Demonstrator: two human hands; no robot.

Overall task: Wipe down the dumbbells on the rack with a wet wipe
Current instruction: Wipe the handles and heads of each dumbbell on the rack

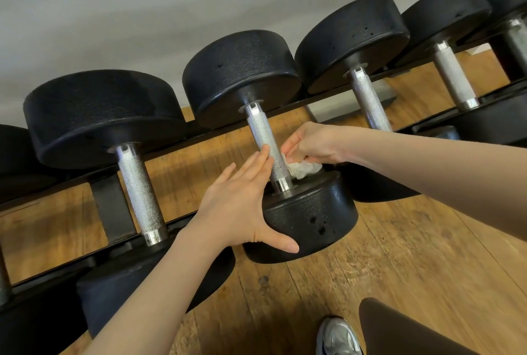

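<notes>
A black dumbbell (310, 212) with a knurled silver handle lies across the rack (114, 209) in the middle of the view. My left hand (239, 206) rests flat against its near head, fingers straight along the handle and thumb under the head's rim. My right hand (310, 143) pinches a crumpled white wet wipe (303, 169) and presses it where the handle meets the near head. Part of the wipe is hidden under my fingers.
More black dumbbells sit on the rack to the left (137, 177) and right (368, 92). Behind the rack is a grey wall (142, 12). A wooden floor (399, 254) lies below, with my grey shoe (338, 336) and dark trouser leg (405, 329) at the bottom.
</notes>
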